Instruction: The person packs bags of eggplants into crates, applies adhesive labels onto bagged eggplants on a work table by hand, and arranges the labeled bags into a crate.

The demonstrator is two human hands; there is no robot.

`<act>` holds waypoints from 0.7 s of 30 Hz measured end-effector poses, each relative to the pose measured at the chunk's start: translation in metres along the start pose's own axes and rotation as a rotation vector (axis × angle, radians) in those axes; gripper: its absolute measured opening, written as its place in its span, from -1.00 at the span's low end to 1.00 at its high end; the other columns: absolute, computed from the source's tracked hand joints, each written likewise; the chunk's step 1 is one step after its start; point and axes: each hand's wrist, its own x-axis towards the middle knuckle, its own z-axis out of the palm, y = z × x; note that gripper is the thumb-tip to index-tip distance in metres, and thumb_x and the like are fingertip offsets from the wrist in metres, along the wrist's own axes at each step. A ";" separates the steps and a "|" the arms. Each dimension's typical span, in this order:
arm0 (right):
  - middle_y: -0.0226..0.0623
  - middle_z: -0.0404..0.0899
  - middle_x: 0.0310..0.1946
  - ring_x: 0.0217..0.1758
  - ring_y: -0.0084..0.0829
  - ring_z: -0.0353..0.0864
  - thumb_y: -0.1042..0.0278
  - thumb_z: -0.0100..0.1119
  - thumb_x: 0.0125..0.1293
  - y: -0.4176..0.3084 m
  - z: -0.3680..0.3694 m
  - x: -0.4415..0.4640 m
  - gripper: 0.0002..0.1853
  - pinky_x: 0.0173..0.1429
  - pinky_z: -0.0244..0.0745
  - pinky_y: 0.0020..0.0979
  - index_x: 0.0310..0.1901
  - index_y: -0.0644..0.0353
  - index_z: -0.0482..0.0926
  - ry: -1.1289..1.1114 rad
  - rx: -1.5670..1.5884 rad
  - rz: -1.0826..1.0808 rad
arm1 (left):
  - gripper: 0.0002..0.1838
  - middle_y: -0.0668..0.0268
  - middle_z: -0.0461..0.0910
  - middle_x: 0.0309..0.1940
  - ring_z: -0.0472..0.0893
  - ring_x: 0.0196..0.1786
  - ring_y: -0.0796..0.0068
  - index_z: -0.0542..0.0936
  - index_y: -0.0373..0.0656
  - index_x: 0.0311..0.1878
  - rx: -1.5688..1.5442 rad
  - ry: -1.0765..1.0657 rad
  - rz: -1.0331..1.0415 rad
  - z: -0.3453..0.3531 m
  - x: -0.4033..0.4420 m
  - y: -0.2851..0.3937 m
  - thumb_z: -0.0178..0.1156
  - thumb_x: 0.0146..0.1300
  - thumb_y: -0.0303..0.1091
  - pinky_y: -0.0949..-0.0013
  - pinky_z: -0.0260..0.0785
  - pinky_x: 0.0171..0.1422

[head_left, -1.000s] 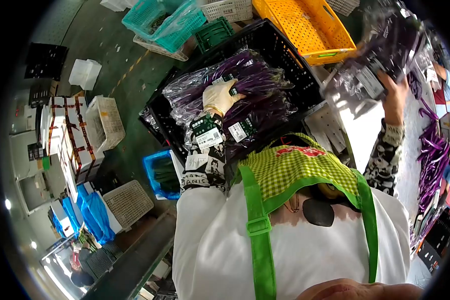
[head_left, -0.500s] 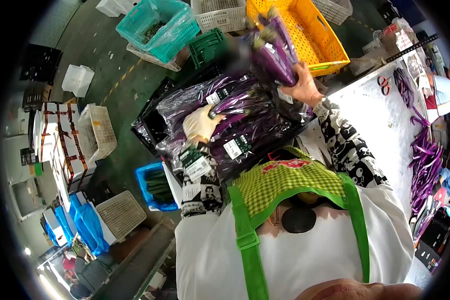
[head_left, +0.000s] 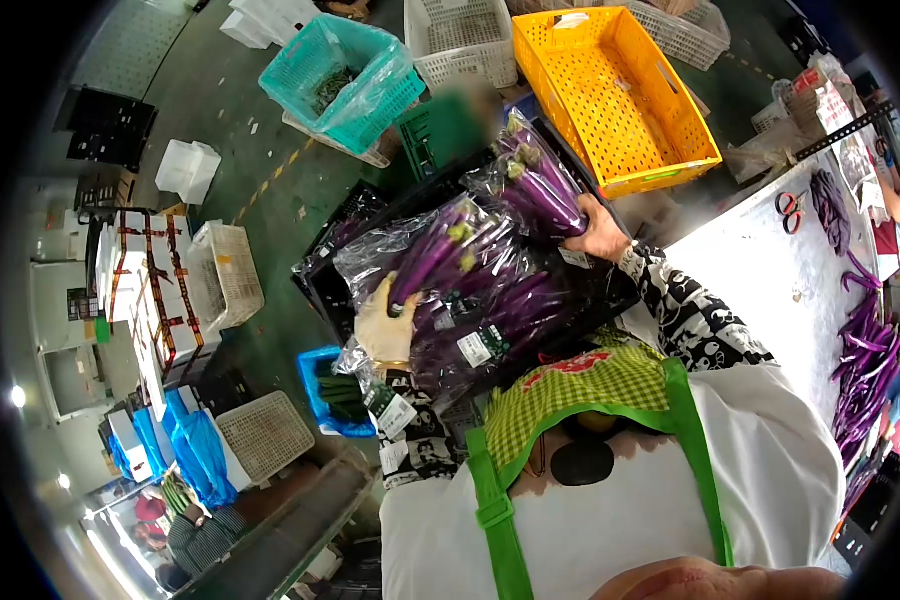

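Observation:
My left hand [head_left: 385, 325], in a pale glove, is closed around the lower end of a clear plastic bag of purple eggplants [head_left: 440, 250]. With its fingers wrapped round the base, my right hand [head_left: 602, 232] grips a second bag of eggplants [head_left: 542, 190], stems pointing away from me. Both bags are over a black crate [head_left: 572, 157] in front of my body. More bagged eggplants [head_left: 530, 305] lie in the crate below them, one with a white label [head_left: 474, 348]. The bags hide most of the crate's inside.
Beyond the crate stand a yellow crate [head_left: 705, 180], a teal basket [head_left: 375, 125] and a white basket [head_left: 460, 70]. On the right, a white table [head_left: 760, 260] bears scissors [head_left: 788, 212] and loose eggplants [head_left: 865, 350]. A blue-lined box [head_left: 315, 385] of green vegetables sits at left.
My right hand has brought its bag down over the far right of the crate. My left hand has lifted the near end of its bag, and the eggplants in it now tilt more upright.

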 end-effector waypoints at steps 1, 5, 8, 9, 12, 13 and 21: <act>0.00 0.47 0.02 0.17 -0.05 0.47 0.10 0.54 -0.27 0.000 0.001 0.000 -0.25 0.28 0.39 -0.22 0.03 0.25 0.52 0.018 0.096 -0.003 | -0.46 0.15 0.69 -0.22 0.67 -0.18 0.07 0.65 0.04 0.08 -0.025 0.027 -0.037 -0.006 0.003 0.005 0.43 0.05 0.08 0.13 0.49 -0.08; 0.06 0.46 0.02 0.10 -0.03 0.51 0.17 0.54 -0.23 -0.012 -0.002 0.015 -0.20 0.23 0.42 -0.21 0.10 0.36 0.47 -0.094 0.277 0.118 | -0.48 0.13 0.70 -0.17 0.68 -0.13 0.10 0.65 -0.09 0.07 -0.149 0.109 -0.138 -0.011 0.010 0.003 0.48 0.05 -0.09 0.20 0.50 -0.02; 0.06 0.46 0.04 0.13 -0.03 0.50 0.16 0.55 -0.23 -0.012 -0.004 0.009 -0.16 0.28 0.40 -0.24 0.14 0.37 0.46 -0.046 0.070 0.079 | -0.51 0.13 0.70 -0.16 0.69 -0.13 0.17 0.65 -0.13 0.07 -0.196 0.170 -0.182 -0.015 0.014 0.009 0.49 0.06 -0.22 0.25 0.50 0.02; 0.08 0.43 0.08 0.20 -0.02 0.45 0.15 0.56 -0.23 -0.009 -0.004 0.009 -0.15 0.32 0.38 -0.23 0.15 0.37 0.46 -0.067 0.070 0.063 | -0.51 0.13 0.70 -0.16 0.69 -0.14 0.19 0.64 -0.15 0.07 -0.206 0.192 -0.196 -0.017 0.013 0.010 0.50 0.06 -0.26 0.26 0.49 0.02; 0.09 0.35 0.15 0.26 0.04 0.38 0.17 0.57 -0.24 -0.005 0.001 0.002 -0.15 0.36 0.35 -0.21 0.15 0.37 0.46 0.045 0.047 -0.026 | -0.53 0.11 0.70 -0.16 0.68 -0.15 0.23 0.63 -0.19 0.07 -0.275 0.253 -0.176 -0.026 0.016 0.017 0.49 0.07 -0.33 0.27 0.49 0.03; 0.09 0.28 0.21 0.27 0.07 0.36 0.21 0.57 -0.22 -0.006 0.004 0.000 -0.20 0.38 0.33 -0.20 0.11 0.39 0.47 0.110 0.063 -0.098 | -0.54 0.11 0.69 -0.15 0.67 -0.14 0.25 0.62 -0.24 0.07 -0.324 0.265 -0.181 -0.031 0.016 0.021 0.48 0.10 -0.34 0.29 0.48 0.04; -0.16 0.61 -0.37 -0.28 -0.39 0.61 0.32 0.55 -0.01 -0.125 -0.064 -0.021 -0.48 -0.15 0.55 -0.36 -0.12 0.34 0.44 0.200 0.313 -0.257 | -0.49 0.11 0.68 -0.15 0.65 -0.14 0.37 0.56 -0.39 0.13 -0.213 0.438 -0.176 -0.098 0.009 0.034 0.46 0.10 -0.45 0.36 0.49 -0.02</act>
